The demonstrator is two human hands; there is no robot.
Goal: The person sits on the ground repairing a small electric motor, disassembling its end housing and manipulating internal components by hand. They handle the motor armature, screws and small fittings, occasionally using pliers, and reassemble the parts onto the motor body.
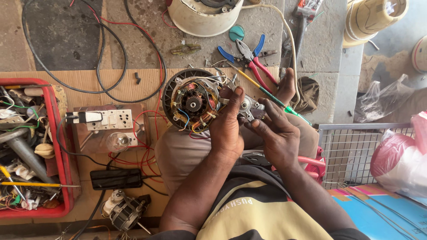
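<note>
A round fan motor (192, 105) with copper windings and coloured wires rests on my knee. My left hand (227, 126) grips its right side, thumb up over the rim. My right hand (276, 133) pinches a small metal gearbox part (247, 106) that sits against the motor's right edge. A green-handled screwdriver (271, 95) lies across my right knee, just beyond my right hand's fingers.
Red-and-blue pliers (251, 55) and a white fan housing (204, 15) lie on the stone floor ahead. On the left stand a red crate (60, 146) of tools, a switchboard (104, 120) with a bulb, and another small motor (126, 211). A wire basket (351, 151) is at right.
</note>
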